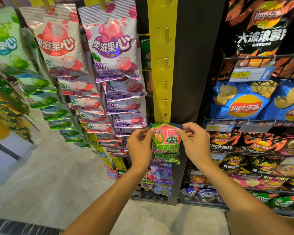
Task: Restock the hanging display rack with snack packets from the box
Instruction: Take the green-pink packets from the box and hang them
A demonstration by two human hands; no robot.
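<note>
A small pink-and-green snack packet [166, 139] is held up against the lower part of a yellow hanging strip [162, 56] with empty clip slots above it. My left hand [139, 146] pinches the packet's top left corner. My right hand [193, 141] pinches its top right corner. Below it on the same strip hang a matching green packet [166, 158] and purple packets [162, 173]. A corner of the cardboard box [261, 224] shows at the bottom right.
Other strips to the left carry large fruit gummy bags [112, 46] in red, purple and green. Wire shelves [255, 122] on the right hold crisp bags with price tags. Grey concrete floor [49, 184] lies below left.
</note>
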